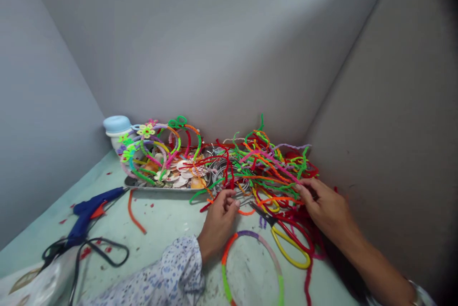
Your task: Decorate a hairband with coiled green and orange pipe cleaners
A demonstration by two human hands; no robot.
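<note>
Fuzzy wires being picked from a pile

A red wire (218, 201) is pinched in the left hand (219, 220). The right hand (324, 205) is curled on the tangled pile (272, 167), far right; what is gripped cannot be told. The wires look light, soft and bendy, best held near an end. Scissors (282, 234) lie between the hands.

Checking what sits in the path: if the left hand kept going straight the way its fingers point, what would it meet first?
The left hand points up and away, into the tangle of pipe cleaners. It would likely meet the red and green strands at its fingertips first, with the metal rings just behind; depth is hard to judge.
</note>
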